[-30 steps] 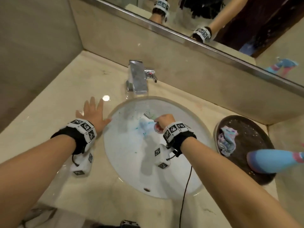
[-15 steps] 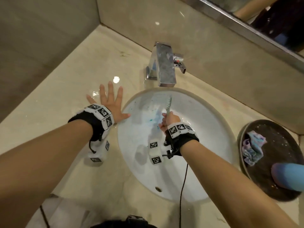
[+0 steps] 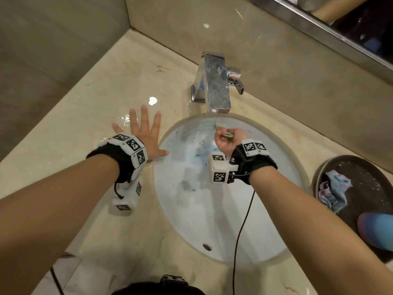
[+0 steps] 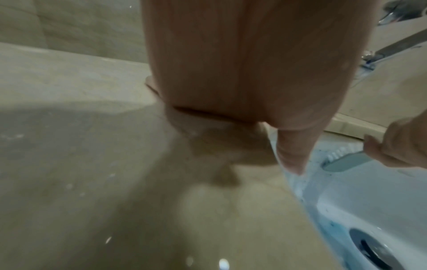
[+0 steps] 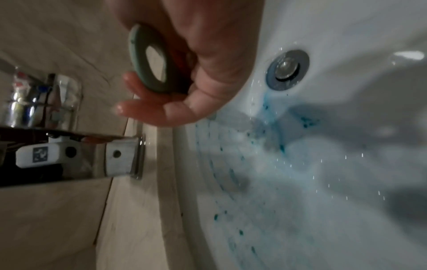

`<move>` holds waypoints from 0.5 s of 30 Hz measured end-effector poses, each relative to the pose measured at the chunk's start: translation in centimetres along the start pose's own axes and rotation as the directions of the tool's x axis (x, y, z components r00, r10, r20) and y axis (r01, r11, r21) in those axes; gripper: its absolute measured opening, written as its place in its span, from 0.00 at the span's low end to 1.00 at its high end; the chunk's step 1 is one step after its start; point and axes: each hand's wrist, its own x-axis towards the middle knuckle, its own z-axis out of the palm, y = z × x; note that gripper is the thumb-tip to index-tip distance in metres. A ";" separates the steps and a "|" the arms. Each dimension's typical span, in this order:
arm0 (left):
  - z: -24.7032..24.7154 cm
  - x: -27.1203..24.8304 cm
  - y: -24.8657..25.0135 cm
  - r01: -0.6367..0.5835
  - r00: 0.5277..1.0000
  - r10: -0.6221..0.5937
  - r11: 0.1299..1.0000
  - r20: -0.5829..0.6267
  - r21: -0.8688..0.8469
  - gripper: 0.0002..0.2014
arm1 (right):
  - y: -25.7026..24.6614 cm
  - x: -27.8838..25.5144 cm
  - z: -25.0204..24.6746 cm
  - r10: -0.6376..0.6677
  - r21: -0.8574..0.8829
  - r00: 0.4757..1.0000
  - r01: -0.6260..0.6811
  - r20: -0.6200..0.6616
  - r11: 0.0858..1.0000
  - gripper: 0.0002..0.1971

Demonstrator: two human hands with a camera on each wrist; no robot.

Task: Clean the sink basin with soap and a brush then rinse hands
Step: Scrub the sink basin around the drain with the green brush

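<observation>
The white oval sink basin (image 3: 212, 209) is smeared with blue soap (image 3: 200, 153) and foam near its far wall. My right hand (image 3: 228, 139) grips a pale green brush (image 3: 221, 125), its head against the basin's far wall just under the faucet (image 3: 214, 86). In the right wrist view the brush's looped handle end (image 5: 148, 60) sticks out of my curled fingers, beside the drain (image 5: 287, 69). The left wrist view shows the white bristles (image 4: 342, 151). My left hand (image 3: 144, 135) lies flat on the wet counter (image 3: 85, 116), fingers spread, thumb at the basin rim.
A dark round tray (image 3: 374, 184) at the right holds a crumpled pastel cloth (image 3: 333, 192) and a blue bottle (image 3: 376, 231) lying on it. A black cable (image 3: 242, 226) hangs from my right wrist over the basin. A mirror (image 3: 340, 24) runs along the back wall.
My right hand has moved the brush from the basin's middle up to the far wall under the faucet. The left hand stays flat on the counter. My view has shifted downward.
</observation>
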 end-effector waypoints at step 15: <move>-0.8 0.0 0.3 0.031 0.998 -0.033 0.999 0.058 0.040 0.55 | -1.1 -0.6 -0.2 -0.004 -0.157 1.000 0.001 -0.017 0.988 0.17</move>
